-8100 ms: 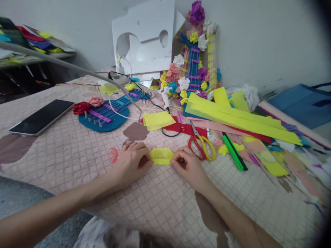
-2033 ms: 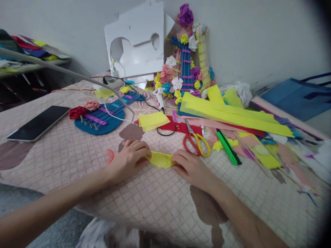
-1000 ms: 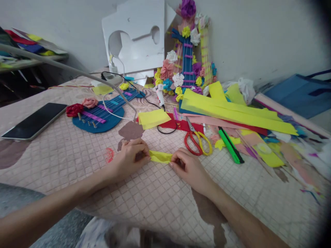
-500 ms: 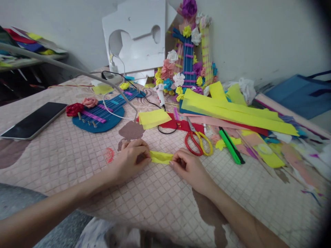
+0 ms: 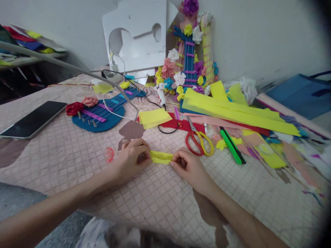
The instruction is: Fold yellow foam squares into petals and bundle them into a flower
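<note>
A short strip of yellow crepe paper is stretched between my two hands, low over the quilted cloth. Its left end is pinched in my left hand, its right end in my right hand. The strip looks folded lengthwise, and both its ends are hidden by fingers. Just beyond my right hand lie scissors with one red and one yellow handle. Behind the strip, a stack of yellow paper pieces rests partly on red paper.
A blue paper guitar with paper roses and a phone lie left. A white glue gun stands behind. On the right are a green cutter and long yellow strips. A white cable crosses the left side.
Both hands keep hold of the yellow strip in nearly the same place. The view has shifted very slightly; nothing else has visibly moved.
</note>
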`<move>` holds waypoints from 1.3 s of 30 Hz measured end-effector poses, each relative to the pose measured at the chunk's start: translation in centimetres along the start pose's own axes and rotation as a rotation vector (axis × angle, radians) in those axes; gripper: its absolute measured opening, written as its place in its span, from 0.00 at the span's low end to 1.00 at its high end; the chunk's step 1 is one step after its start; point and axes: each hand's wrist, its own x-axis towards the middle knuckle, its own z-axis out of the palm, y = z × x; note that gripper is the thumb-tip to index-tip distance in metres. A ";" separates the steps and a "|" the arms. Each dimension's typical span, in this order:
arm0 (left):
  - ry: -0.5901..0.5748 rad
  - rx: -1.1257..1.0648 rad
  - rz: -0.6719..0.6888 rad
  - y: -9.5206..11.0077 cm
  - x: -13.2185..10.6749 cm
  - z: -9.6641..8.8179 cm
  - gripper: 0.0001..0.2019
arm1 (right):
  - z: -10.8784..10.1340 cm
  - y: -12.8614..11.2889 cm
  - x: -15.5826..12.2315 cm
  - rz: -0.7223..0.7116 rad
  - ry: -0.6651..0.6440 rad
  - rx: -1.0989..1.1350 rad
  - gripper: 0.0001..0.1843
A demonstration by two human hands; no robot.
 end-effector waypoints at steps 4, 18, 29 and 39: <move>-0.012 -0.040 0.007 0.0 -0.1 -0.1 0.02 | -0.1 0.2 0.0 -0.019 -0.032 -0.005 0.07; 0.024 0.016 -0.024 0.4 0.0 0.2 0.03 | 0.4 -0.1 0.0 0.012 -0.003 -0.071 0.07; 0.055 0.047 -0.044 0.5 0.2 0.5 0.03 | 0.6 -0.4 0.1 0.037 0.027 -0.106 0.08; 0.043 0.045 -0.061 0.9 0.3 0.3 0.03 | 0.8 -0.2 0.1 0.038 0.027 -0.164 0.07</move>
